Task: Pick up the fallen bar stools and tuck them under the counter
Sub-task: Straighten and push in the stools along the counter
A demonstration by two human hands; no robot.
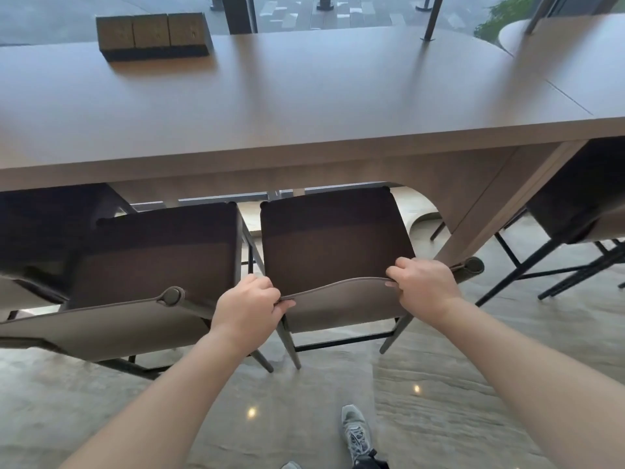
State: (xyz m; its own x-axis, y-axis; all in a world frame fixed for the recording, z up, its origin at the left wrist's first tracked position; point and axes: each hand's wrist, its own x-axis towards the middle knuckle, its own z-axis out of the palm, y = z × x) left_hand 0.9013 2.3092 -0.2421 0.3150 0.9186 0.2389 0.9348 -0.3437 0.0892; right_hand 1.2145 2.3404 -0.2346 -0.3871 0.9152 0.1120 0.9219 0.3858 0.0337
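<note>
Grip: left hand [248, 308] and right hand [422, 284] both clenched on the top edge of the backrest [338, 302] of the middle stool [334, 238]; fingers curl over the rim, one hand near each end; the soft edge sags between them.

Middle stool: upright on its legs; seat front just under the counter [304, 130] lip, the rest of the seat and the backrest out on the person's side; so partly tucked, by my reading.

Left stool [152, 252]: upright, just beside the middle one; seat front near the counter edge, backrest out; how far under it sits I cannot tell exactly.

Right stool [575, 204]: upright past the counter's slanted leg [507, 204]; seat mostly beneath the top; well apart from the hands.

Far left: a dark shape under the counter, perhaps another seat; too dim to say.

Progress: no stool lies on the floor [439, 384] in view, so the lifting looks done here; what is left seems to be pushing the middle stool further in, and maybe the left one; anything outside the view is unknown.

Next move calls for: a level forward push from both hands; the seat should clear the underside, and the legs should not catch the left stool's frame.

Other: a dark block [152, 37] on the countertop far side; a shoe [355, 431] on the floor below the hands.
</note>
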